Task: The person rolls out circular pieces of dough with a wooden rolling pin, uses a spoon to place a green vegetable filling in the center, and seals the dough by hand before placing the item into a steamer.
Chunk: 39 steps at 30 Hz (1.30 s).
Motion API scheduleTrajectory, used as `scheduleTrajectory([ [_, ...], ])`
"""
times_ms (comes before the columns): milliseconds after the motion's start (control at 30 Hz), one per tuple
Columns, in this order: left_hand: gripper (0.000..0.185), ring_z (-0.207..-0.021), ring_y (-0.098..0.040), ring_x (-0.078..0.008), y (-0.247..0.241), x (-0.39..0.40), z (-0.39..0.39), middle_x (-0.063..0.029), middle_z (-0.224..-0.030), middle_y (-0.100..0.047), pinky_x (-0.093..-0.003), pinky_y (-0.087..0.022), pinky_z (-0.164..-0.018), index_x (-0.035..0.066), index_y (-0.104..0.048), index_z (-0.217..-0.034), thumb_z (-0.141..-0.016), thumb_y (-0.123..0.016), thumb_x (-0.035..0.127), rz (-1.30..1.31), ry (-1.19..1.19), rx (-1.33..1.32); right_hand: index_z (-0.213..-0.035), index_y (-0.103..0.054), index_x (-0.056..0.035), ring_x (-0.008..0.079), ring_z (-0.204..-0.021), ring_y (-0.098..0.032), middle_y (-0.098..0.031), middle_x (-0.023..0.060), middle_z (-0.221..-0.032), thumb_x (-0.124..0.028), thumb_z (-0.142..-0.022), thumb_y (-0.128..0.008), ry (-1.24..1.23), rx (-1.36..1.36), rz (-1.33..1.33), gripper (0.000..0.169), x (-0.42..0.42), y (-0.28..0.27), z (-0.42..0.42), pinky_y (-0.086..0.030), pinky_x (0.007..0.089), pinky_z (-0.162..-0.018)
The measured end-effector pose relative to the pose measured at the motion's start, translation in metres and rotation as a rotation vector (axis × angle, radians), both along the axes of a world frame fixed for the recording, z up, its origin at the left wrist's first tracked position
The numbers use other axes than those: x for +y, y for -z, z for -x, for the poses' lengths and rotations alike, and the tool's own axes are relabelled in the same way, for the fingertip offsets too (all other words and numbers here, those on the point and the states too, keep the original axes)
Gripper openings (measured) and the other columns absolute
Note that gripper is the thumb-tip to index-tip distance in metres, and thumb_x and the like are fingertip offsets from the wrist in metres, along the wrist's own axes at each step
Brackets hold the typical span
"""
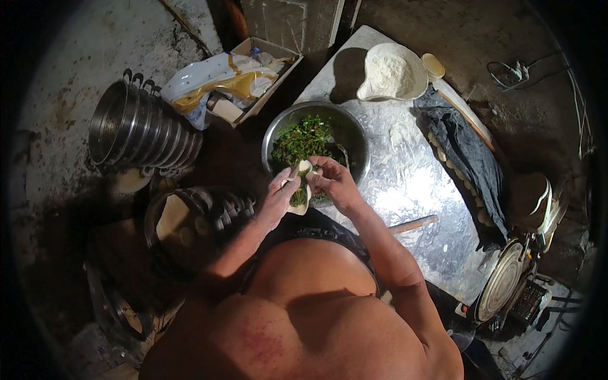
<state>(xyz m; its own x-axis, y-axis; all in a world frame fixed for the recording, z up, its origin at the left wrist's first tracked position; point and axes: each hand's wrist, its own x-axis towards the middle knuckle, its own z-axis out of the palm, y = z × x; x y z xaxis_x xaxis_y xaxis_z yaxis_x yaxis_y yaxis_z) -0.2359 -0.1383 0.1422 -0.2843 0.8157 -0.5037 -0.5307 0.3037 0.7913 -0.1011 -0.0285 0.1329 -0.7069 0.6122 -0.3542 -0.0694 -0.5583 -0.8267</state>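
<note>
My left hand point(278, 199) supports a dough wrapper point(299, 209) with chopped green filling on it. The fingers of my right hand point(334, 180) pinch the upper edge of the same wrapper, which is partly folded over the filling. Both hands are above the near rim of a metal bowl point(363, 161). Inside the bowl lies chopped green filling point(301, 137), and a utensil handle leans at its right side. A wooden rolling pin point(413, 224) rests on the floured metal tabletop point(394, 190), right of my right forearm.
A bowl of flour point(394, 71) stands at the table's far end. Dark cloth point(468, 152) partly covers a row of dough pieces point(458, 178) along the right edge. Stacked metal steamers point(142, 126) and a box of plastic bags point(266, 99) are at left. Nearer lies another steamer point(156, 237).
</note>
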Motion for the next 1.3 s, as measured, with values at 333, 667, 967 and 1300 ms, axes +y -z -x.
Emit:
scheduleTrajectory([
  [333, 0.050, -0.106, -0.051, -0.0126, -0.012, 0.003, 0.020, -0.0071, -0.122, -0.053, -0.0269, -0.042, -0.089, 0.000, -0.043, -0.135, -0.091, -0.056, 0.020, 0.132, 0.300, 0.086, -0.093, -0.059, -0.0009, 0.0085, -0.067, -0.058, -0.063, 0.0026, -0.077, -0.002, -0.088, -0.063, -0.223, -0.031, -0.261, 0.007, 0.001, -0.016, -0.003, -0.049, 0.0263, -0.063],
  [667, 0.041, -0.101, -0.062, -0.0190, -0.017, 0.004, 0.037, -0.0094, -0.118, -0.061, -0.0359, -0.053, -0.084, 0.002, -0.051, -0.128, -0.092, -0.053, 0.022, -0.006, 0.259, -0.296, -0.086, -0.059, 0.0000, 0.0109, -0.061, -0.057, -0.061, 0.0034, -0.070, -0.010, -0.085, -0.070, -0.009, -0.087, -0.057, 0.015, -0.007, -0.025, -0.009, -0.046, 0.0249, -0.058],
  [967, 0.030, -0.095, -0.056, -0.0081, 0.011, -0.005, 0.012, 0.0002, -0.106, -0.059, -0.0260, -0.049, -0.081, 0.004, -0.053, -0.124, -0.095, -0.050, 0.013, -0.093, 0.264, 0.007, -0.094, -0.061, 0.0029, 0.0114, -0.066, -0.062, -0.064, 0.0056, -0.076, -0.005, -0.083, -0.070, -0.180, -0.173, -0.333, 0.016, -0.001, -0.001, -0.004, -0.048, 0.0257, -0.059],
  [1300, 0.056, -0.110, -0.057, -0.0187, 0.010, -0.003, 0.030, -0.0123, -0.135, -0.050, -0.0295, -0.050, -0.085, 0.001, -0.038, -0.140, -0.091, -0.052, 0.025, 0.068, 0.339, 0.111, -0.094, -0.062, 0.0008, 0.0085, -0.068, -0.058, -0.062, 0.0025, -0.076, -0.009, -0.087, -0.067, -0.173, -0.167, -0.389, 0.013, -0.007, -0.008, -0.005, -0.048, 0.0248, -0.062],
])
